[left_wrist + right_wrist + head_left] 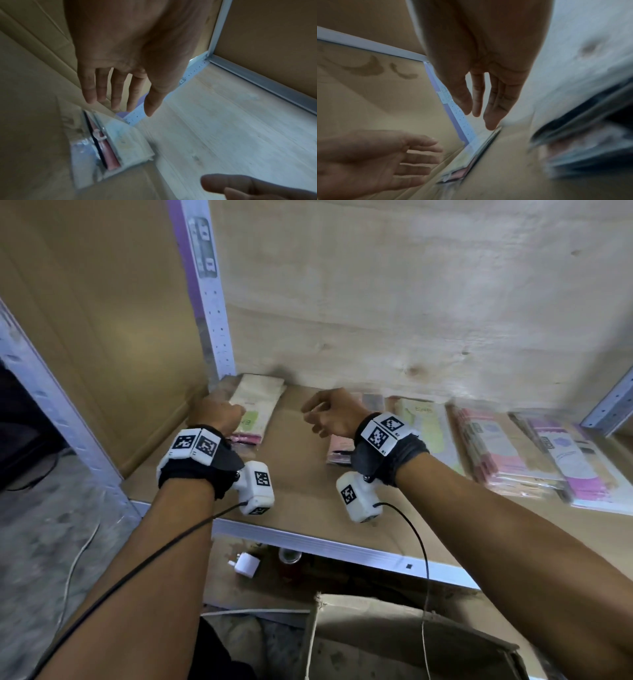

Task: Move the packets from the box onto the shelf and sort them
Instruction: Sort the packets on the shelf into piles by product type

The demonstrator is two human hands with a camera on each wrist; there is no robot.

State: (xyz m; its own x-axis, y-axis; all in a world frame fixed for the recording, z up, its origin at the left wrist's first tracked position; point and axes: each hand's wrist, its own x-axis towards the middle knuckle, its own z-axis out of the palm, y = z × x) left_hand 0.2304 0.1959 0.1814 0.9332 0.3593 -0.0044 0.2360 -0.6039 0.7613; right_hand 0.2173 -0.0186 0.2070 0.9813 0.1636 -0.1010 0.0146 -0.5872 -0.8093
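Far left of the left hand [216,415]: a perforated metal upright [209,299] and a cardboard side panel [102,313], both walling in the shelf [294,474]. Just beyond the left hand's fingers [118,92], flat on the shelf board, a cream packet [255,405] with a green patch and a pink end; fingers straight and spread in the left wrist view, holding nothing, clear of the packet. Between the two hands, only bare board. Right hand [330,414] likewise empty, fingers loose and extended in the right wrist view, hovering above a small pink packet [337,451] (mostly hidden by the wrist strap from the head camera). Right of that hand, a row of packets [496,450] along the back wall, cream, pink and purple, overlapping, heavily blurred in the right wrist view. Only the left wrist view reveals a clear sleeve and pink strip on the near packet. Below the shelf edge, near the body, the open cardboard box [394,628]; lower down, a white charger plug [246,565].
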